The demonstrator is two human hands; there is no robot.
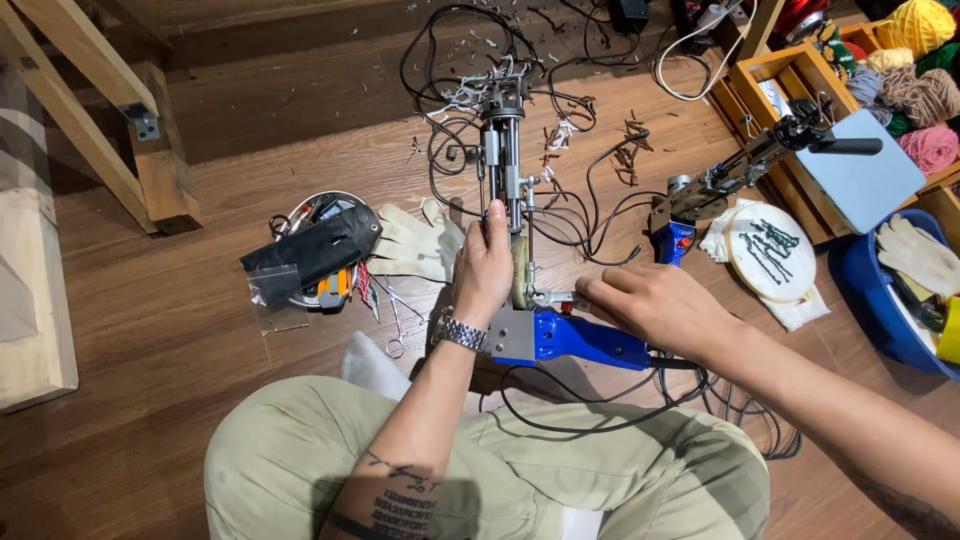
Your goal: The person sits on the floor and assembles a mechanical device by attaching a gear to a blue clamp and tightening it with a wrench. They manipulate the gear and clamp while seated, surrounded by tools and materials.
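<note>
A blue-handled tufting gun (pixel 530 300) is held over a wooden floor (pixel 200 330), just above the knees of a seated person. The gun's metal shaft is gripped by the left hand (pixel 482 265), fingers closed round it, a metal watch (pixel 459 332) worn at the wrist. A small metal part beside the gear is pinched by the fingertips of the right hand (pixel 655 305), which rests on the blue handle. Pale gloves (pixel 415 243) and a black pouch (pixel 315 250) are seen just left of the gun; a second gun (pixel 740 170) and an embroidery hoop (pixel 768 252) lie to the right, near yarn balls (pixel 915 60). Black cables (pixel 580 200) are tangled beyond.
</note>
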